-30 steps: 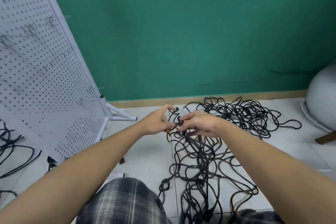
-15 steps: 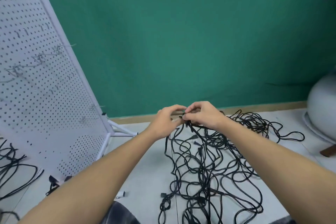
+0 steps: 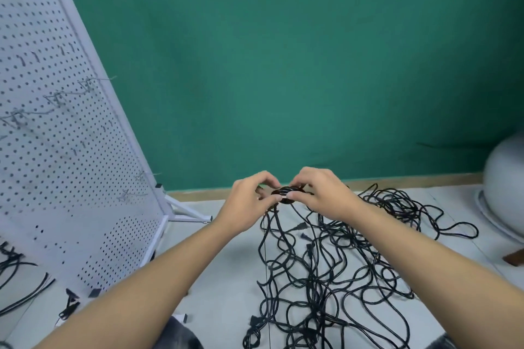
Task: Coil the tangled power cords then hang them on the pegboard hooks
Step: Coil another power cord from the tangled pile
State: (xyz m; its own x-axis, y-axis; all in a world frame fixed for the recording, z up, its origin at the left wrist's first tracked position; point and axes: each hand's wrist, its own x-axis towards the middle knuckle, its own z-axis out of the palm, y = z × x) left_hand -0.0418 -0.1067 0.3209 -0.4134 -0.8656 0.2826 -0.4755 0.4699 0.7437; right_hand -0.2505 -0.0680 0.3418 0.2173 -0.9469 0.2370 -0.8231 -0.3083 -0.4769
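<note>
Green-painted wall (image 3: pixel 283 65) is seen behind a pale tiled floor (image 3: pixel 226 278), viewed from a head-worn camera looking forward and down. At the left a white pegboard (image 3: pixel 56 150) is propped on its stand, fitted with thin wire hooks (image 3: pixel 93 83) on which no cord is hung. At the centre a small coil (image 3: pixel 280 192) of black cord is held up above the floor between both hands. It is pinched by the thumb and curled fingers of the left hand (image 3: pixel 249 201) on one side and of the right hand (image 3: pixel 323 193) on the other, so each grip is closed on the coil. Compared with a second ago, the hands have been raised, and several tight turns have been gathered where only a cord end was held. The winding is judged to be barely begun, since strands are trailed down into the tangled power cords (image 3: pixel 326 263) spread on the floor below. More black cords (image 3: pixel 17 272) are seen lying at far left. No brand, label or writing can be read anywhere.
</note>
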